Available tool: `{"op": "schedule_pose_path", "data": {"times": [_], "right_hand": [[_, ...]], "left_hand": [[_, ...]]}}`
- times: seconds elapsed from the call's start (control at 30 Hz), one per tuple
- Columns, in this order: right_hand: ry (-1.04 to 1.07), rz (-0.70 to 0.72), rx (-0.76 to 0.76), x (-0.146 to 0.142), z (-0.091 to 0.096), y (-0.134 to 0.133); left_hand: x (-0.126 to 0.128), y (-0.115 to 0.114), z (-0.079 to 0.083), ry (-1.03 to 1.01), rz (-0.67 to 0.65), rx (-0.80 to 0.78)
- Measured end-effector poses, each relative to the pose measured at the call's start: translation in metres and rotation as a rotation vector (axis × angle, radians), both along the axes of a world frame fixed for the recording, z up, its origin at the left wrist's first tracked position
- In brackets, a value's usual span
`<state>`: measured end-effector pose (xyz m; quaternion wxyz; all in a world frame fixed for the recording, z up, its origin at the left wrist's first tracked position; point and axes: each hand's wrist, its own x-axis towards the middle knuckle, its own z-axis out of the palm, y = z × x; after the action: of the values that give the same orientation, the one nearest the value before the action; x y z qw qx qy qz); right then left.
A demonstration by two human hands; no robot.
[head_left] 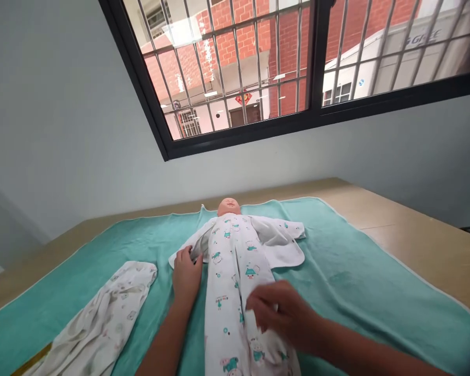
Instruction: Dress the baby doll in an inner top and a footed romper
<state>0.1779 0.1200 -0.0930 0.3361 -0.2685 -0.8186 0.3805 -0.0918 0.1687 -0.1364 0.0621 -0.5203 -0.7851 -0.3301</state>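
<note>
A baby doll (230,207) lies face up with its head at the far end. Over its body is a long white sleeper (219,271) with a green and pink animal print and a slit down the front. A white jacket (284,250) is spread open beneath, one flap and sleeve on each side. My left hand (187,275) rests at the jacket's left flap, thumb and fingers apart, fingertips touching the cloth. Slightly blurred, my right hand (284,310) is over the sleeper's lower right side, its fingers curled together, with nothing visible in them.
A teal blanket (344,292) covers much of the wooden table (407,230). Another white printed garment (105,313) lies crumpled at the left, a mustard strip (33,360) by its near end. Behind the table stand a pale wall (62,104) and a barred window (238,68).
</note>
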Motion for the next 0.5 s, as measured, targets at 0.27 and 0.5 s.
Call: {"op": "schedule_pose_path", "data": {"times": [0.27,0.5], "right_hand": [[-0.129,-0.328,0.169,-0.081,0.052,0.109],[-0.598,-0.543,0.164,-0.158,0.073,0.179]], "left_hand": [[-0.004,-0.002,0.008,-0.188,-0.015,0.069],[0.012,-0.008,0.011,-0.236,-0.109,0.170]]}}
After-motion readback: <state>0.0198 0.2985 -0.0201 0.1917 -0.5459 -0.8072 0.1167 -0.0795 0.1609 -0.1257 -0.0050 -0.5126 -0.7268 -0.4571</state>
